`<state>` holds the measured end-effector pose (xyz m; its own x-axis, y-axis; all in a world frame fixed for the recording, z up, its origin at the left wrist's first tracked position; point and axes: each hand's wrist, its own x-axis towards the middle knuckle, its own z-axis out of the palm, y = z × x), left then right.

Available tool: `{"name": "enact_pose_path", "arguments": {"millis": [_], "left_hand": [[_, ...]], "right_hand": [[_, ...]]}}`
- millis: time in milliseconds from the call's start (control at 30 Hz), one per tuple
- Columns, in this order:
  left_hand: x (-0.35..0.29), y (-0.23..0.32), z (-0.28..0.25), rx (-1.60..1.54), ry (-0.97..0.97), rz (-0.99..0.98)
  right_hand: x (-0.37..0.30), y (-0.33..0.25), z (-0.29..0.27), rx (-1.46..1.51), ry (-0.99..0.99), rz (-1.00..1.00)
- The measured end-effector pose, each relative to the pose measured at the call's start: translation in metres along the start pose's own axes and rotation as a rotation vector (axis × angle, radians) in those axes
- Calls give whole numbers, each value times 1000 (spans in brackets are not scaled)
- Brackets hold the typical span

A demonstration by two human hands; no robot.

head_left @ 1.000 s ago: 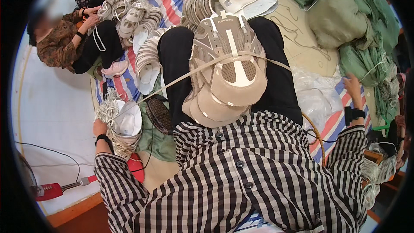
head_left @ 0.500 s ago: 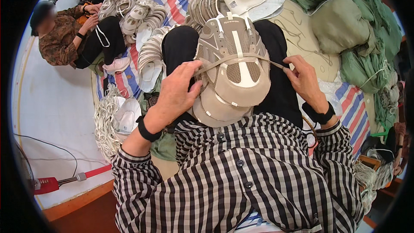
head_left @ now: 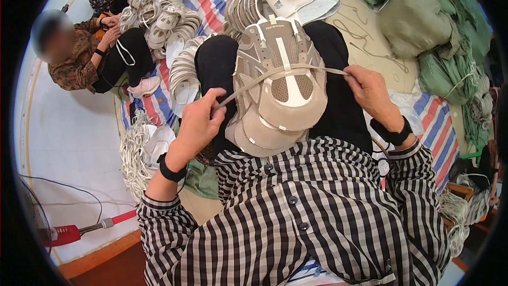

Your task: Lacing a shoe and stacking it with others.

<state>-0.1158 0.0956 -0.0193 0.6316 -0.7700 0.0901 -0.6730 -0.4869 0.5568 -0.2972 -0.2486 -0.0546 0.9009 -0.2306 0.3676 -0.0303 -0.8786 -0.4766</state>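
A stack of beige and white shoe uppers [head_left: 305, 110] rests on my lap, toe ends toward me, the top one with mesh panels and a pale tongue. Across the top upper stretches a flat beige shoelace [head_left: 269, 74]. One end is pinched between the thumb and fingers of my left hand [head_left: 200, 127], left of the stack. At the other side my right hand [head_left: 370, 92] grips the lace's other end, out past my right knee. The lace passes over the upper near its lowest eyelets; whether it is threaded there I cannot tell.
More stacked uppers [head_left: 241, 18] lie ahead beyond my knees. A bundle of pale laces [head_left: 135, 156] is on the left, loose laces [head_left: 365, 37] on the floor at front right, near green cloth sacks [head_left: 418, 21]. Two people sit at far left. A red-handled tool [head_left: 66, 234] lies lower left.
My left hand has moved left and down, drawing its end of the lace farther out from the upper. My right hand has shifted slightly, still holding the other end.
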Motion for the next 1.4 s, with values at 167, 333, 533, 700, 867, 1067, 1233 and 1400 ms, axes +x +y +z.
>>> {"name": "enact_pose_path", "arguments": {"millis": [167, 333, 533, 700, 867, 1067, 1233, 1400], "left_hand": [[-7, 0, -15, -64, -30, -120], [-10, -21, -15, 213, 195, 73], [-17, -56, -30, 383, 262, 150], [-37, -120, -60, 414, 360, -71], [-54, -165, -93, 565, 375, -334], [-81, -236, -121, 705, 360, -444], [-150, -310, -172, 636, 346, -660], [-170, -313, -179, 207, 559, -867]], "right_hand": [[-14, 37, -36, -24, 11, 241], [-34, 88, -76, 311, 112, 447], [-73, 157, -109, 387, 263, 559], [-118, 208, -144, -216, 270, 559], [-186, 275, -207, -87, 432, 610], [-270, 305, -295, -751, 306, 592], [-317, 316, -344, -1018, 147, 652], [-353, 289, -370, -1053, 169, 839]]}}
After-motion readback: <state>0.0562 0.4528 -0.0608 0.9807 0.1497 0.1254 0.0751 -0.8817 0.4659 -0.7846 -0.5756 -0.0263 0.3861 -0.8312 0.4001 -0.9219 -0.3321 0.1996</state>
